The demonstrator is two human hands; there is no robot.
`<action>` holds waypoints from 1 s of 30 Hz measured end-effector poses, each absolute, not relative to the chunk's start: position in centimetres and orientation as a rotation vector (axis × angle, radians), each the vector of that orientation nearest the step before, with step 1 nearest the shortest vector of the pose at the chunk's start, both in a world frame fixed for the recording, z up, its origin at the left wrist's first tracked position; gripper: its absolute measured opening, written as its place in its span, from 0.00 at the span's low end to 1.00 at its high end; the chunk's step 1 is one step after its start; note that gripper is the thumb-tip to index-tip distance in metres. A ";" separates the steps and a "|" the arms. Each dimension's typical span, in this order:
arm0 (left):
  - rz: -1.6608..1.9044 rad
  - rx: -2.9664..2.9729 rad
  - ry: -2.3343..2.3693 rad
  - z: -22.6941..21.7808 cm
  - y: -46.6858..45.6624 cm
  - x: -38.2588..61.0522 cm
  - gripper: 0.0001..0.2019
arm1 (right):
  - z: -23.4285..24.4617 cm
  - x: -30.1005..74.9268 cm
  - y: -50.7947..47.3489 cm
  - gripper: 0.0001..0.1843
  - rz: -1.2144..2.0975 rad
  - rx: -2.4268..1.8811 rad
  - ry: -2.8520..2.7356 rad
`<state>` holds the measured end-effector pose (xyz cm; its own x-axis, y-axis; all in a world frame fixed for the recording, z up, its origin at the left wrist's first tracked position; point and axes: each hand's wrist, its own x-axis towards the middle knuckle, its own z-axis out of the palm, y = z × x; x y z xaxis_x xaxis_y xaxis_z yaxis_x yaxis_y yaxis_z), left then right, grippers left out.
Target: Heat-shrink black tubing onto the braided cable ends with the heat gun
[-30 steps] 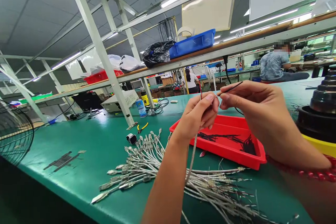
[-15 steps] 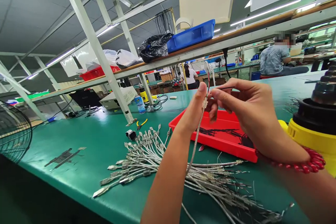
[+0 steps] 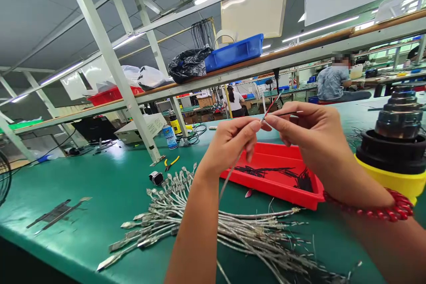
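Note:
My left hand [image 3: 231,144] is closed, pinching a grey braided cable [image 3: 229,176] near its stripped end. Thin wires stick up from that end, a red wire [image 3: 271,104] among them. Closed as well, my right hand [image 3: 309,137] grips a thin black tube [image 3: 290,113] between thumb and forefinger. The fingertips of both hands meet at the wire end, and they hide just how tube and wires touch. Below them a red tray [image 3: 276,188] holds several loose black tubes [image 3: 254,171]. A heap of braided cables with metal plugs [image 3: 179,211] spreads over the green table in front of me.
At right stands a yellow and black device with a stepped metal nozzle [image 3: 392,159]. Yellow-handled pliers [image 3: 172,163], a watch [image 3: 155,178] and a blue can [image 3: 170,136] sit left of the tray. An overhead shelf holds a blue bin [image 3: 234,53]. A person [image 3: 333,80] sits far right.
My left hand has turned from a raised thumb to a pinch near the wire end, meeting my right fingertips. The whole view has shifted slightly, bringing more of the red tray into sight.

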<state>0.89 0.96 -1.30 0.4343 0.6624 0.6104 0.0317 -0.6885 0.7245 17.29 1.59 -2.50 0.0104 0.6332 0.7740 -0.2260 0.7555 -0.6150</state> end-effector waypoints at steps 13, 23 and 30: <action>1.253 1.848 0.380 -2.1 1.4 3.5 0.21 | -3.9 17.4 2.6 0.11 -0.372 -0.587 -1.576; 1.640 2.064 0.751 -2.7 2.3 3.0 0.23 | -3.6 15.5 -0.2 0.13 -0.863 -1.016 -1.636; 1.530 2.000 0.679 -2.9 3.0 2.5 0.18 | -4.7 14.2 0.4 0.15 -0.649 -0.949 -1.588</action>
